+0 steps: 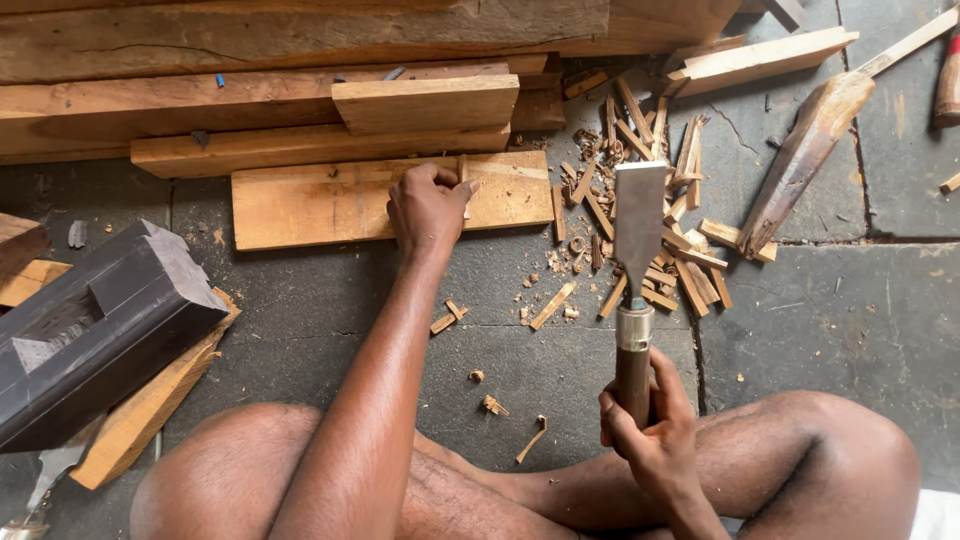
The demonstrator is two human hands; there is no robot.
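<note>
Pale plank (330, 205), steel-grey chisel (638, 260)

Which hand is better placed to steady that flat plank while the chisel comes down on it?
The left hand, most likely. It already rests on the flat plank, fingers curled at its upper edge. The right hand is wrapped around the chisel handle, blade raised above the wood chips.

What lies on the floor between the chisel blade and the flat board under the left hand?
Only loose wood chips beside the chisel. The left hand rests on the board; the right hand grips the handle.
</note>
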